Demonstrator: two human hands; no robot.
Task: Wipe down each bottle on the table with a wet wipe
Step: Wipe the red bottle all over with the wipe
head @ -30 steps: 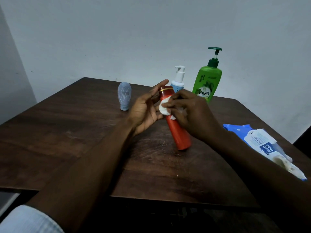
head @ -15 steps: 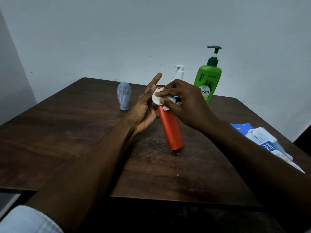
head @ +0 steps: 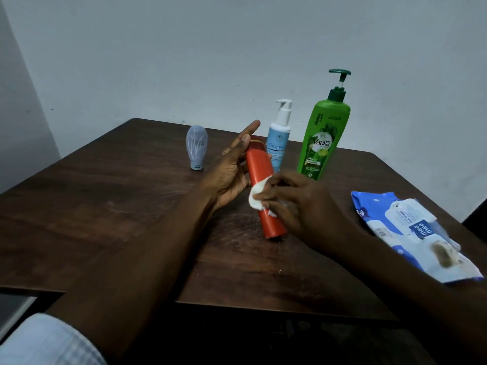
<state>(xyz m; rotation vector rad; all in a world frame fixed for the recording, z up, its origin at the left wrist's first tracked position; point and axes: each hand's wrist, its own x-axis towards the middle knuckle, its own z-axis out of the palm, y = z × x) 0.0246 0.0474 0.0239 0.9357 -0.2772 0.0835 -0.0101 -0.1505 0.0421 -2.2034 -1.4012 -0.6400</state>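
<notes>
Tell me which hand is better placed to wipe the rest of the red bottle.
Probably the right hand: it pinches the wet wipe against the red bottle, while the left hand props the tilted bottle.

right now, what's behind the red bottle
The light blue pump bottle stands upright just behind the red bottle. Its white pump and label show, but the red bottle covers its lower left edge, so I cannot tell whether the two touch.

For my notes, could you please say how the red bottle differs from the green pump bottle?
The red bottle leans against the left hand; the green pump bottle stands upright, untouched. The red bottle is slim and plain; the green pump bottle is wider and labelled. Both rest on the table.
</notes>
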